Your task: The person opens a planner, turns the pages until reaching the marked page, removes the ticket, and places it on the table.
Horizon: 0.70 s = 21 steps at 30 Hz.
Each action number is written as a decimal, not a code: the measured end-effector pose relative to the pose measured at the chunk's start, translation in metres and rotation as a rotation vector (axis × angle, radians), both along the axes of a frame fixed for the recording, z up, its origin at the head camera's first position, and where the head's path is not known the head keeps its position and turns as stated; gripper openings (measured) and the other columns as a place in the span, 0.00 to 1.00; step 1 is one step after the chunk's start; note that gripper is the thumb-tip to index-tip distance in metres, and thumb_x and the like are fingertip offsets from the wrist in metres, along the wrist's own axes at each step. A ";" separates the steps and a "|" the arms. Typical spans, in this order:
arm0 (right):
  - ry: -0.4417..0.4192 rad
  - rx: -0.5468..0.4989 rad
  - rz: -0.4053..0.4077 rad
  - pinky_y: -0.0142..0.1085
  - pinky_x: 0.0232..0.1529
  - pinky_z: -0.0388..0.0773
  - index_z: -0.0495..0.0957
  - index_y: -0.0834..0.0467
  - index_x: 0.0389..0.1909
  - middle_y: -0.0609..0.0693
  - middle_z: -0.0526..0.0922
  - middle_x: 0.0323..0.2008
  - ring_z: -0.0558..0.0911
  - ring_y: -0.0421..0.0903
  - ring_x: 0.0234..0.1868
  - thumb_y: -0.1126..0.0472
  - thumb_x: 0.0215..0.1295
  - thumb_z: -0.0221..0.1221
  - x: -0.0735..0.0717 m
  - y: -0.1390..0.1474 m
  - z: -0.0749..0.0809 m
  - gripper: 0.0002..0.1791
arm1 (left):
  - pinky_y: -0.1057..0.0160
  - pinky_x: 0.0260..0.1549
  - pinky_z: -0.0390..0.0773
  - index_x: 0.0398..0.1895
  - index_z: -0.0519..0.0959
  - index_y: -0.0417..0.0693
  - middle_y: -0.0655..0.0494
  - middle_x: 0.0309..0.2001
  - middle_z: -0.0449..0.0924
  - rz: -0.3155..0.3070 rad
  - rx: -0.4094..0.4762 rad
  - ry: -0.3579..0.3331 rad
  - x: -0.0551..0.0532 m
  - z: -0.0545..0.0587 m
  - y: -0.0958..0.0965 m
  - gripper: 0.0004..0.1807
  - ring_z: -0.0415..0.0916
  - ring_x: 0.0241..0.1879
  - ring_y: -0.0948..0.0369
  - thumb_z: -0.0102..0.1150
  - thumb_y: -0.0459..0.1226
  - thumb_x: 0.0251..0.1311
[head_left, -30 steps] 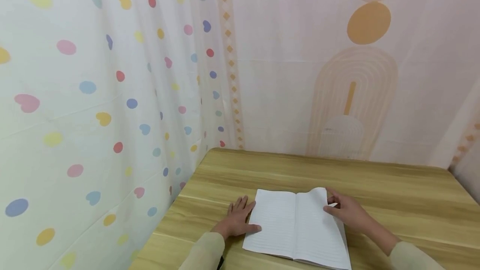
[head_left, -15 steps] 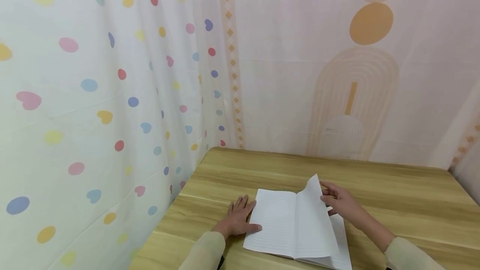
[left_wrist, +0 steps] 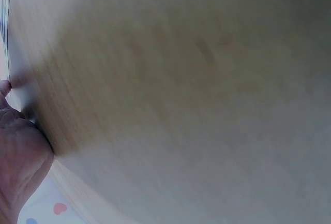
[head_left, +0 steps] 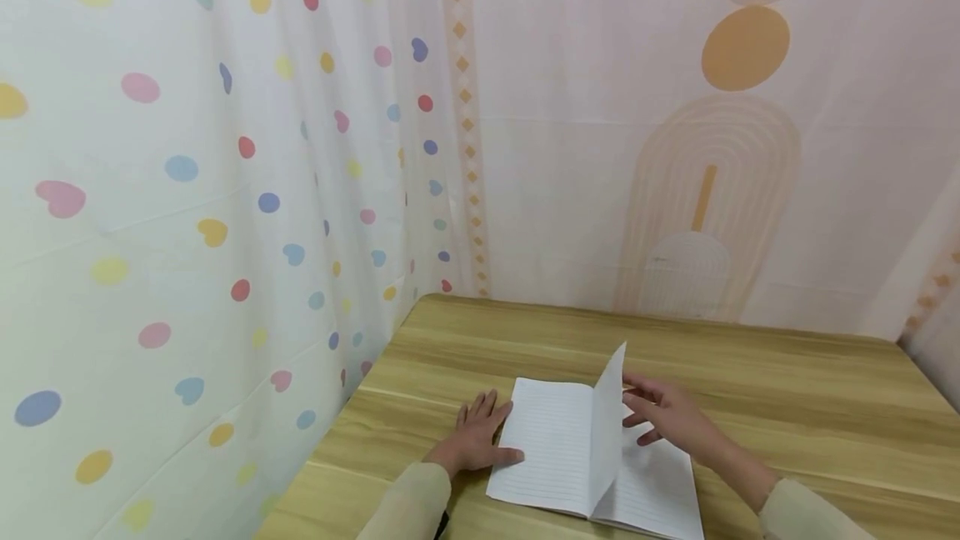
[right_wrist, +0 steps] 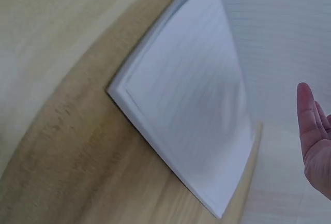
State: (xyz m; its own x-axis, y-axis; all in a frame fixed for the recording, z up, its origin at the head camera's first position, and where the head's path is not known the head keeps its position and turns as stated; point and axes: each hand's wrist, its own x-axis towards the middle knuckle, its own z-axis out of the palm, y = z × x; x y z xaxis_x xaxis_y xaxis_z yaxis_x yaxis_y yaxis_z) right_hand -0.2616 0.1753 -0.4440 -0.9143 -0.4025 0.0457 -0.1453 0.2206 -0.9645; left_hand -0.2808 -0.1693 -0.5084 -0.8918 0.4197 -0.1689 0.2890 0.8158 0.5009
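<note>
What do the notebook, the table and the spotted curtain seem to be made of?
Notebook: apparently matte white paper; the raised page is thin, with faint ruled lines.
Table: wood or wood-look laminate, low sheen; the grain streaks do not settle which.
Spotted curtain: probably light matte fabric, hanging in soft folds; thin plastic is possible.

White lined notebook (head_left: 543,444) open on wooden table (head_left: 810,394), one leaf (head_left: 608,423) raised.
</note>
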 end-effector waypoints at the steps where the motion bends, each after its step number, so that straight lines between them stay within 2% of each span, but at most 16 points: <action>1: 0.008 0.004 0.006 0.45 0.35 0.84 0.56 0.74 0.72 0.71 0.73 0.57 0.84 0.57 0.46 0.57 0.75 0.54 0.000 -0.001 -0.001 0.34 | 0.37 0.70 0.32 0.78 0.54 0.45 0.37 0.78 0.37 0.000 0.001 0.000 0.000 0.000 0.000 0.50 0.31 0.77 0.41 0.60 0.60 0.61; 5: 0.071 0.034 0.041 0.42 0.36 0.84 0.58 0.75 0.70 0.72 0.74 0.56 0.83 0.58 0.48 0.59 0.75 0.55 0.000 -0.009 -0.007 0.33 | 0.37 0.70 0.31 0.78 0.53 0.45 0.37 0.78 0.37 0.003 0.004 0.001 -0.001 -0.001 0.000 0.50 0.31 0.77 0.41 0.60 0.60 0.61; 10: 0.297 0.150 0.117 0.39 0.42 0.82 0.65 0.71 0.68 0.69 0.77 0.57 0.83 0.59 0.51 0.59 0.74 0.56 -0.001 -0.024 -0.016 0.28 | 0.37 0.69 0.31 0.78 0.56 0.48 0.36 0.78 0.38 0.008 0.026 0.008 -0.001 -0.001 -0.001 0.46 0.31 0.77 0.40 0.57 0.59 0.64; 14: 0.450 0.357 0.197 0.45 0.53 0.78 0.68 0.66 0.68 0.62 0.76 0.61 0.80 0.59 0.57 0.52 0.74 0.56 0.005 -0.034 -0.026 0.29 | 0.36 0.69 0.31 0.76 0.60 0.45 0.35 0.78 0.41 0.048 0.114 0.001 -0.001 0.000 0.001 0.35 0.32 0.76 0.39 0.38 0.56 0.75; 17: 0.520 0.558 0.273 0.51 0.59 0.73 0.71 0.61 0.68 0.58 0.75 0.64 0.75 0.58 0.63 0.46 0.73 0.55 0.011 -0.040 -0.034 0.30 | 0.37 0.69 0.29 0.76 0.59 0.42 0.37 0.78 0.42 0.106 0.204 -0.024 -0.003 -0.001 0.004 0.35 0.33 0.77 0.40 0.24 0.56 0.78; 19: 0.555 0.657 0.321 0.54 0.62 0.69 0.74 0.59 0.66 0.58 0.75 0.65 0.72 0.57 0.65 0.45 0.72 0.56 0.014 -0.043 -0.038 0.29 | 0.37 0.69 0.29 0.77 0.57 0.42 0.38 0.78 0.43 0.127 0.210 -0.025 -0.004 -0.002 0.006 0.38 0.33 0.77 0.41 0.23 0.58 0.77; 21: 0.572 0.714 0.351 0.56 0.63 0.67 0.76 0.57 0.64 0.57 0.75 0.65 0.72 0.56 0.66 0.45 0.71 0.57 0.016 -0.045 -0.041 0.28 | 0.37 0.70 0.31 0.78 0.55 0.43 0.39 0.78 0.44 0.117 0.159 -0.014 -0.005 -0.003 0.006 0.41 0.34 0.77 0.42 0.29 0.61 0.75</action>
State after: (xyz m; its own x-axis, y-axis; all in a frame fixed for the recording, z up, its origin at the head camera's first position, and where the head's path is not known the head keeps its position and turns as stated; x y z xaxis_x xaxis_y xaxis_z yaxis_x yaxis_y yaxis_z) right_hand -0.2457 0.1306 -0.4853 -0.6532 -0.7525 0.0848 -0.7180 0.5799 -0.3849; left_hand -0.2853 -0.1632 -0.5114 -0.9341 0.3360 -0.1211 0.1895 0.7537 0.6293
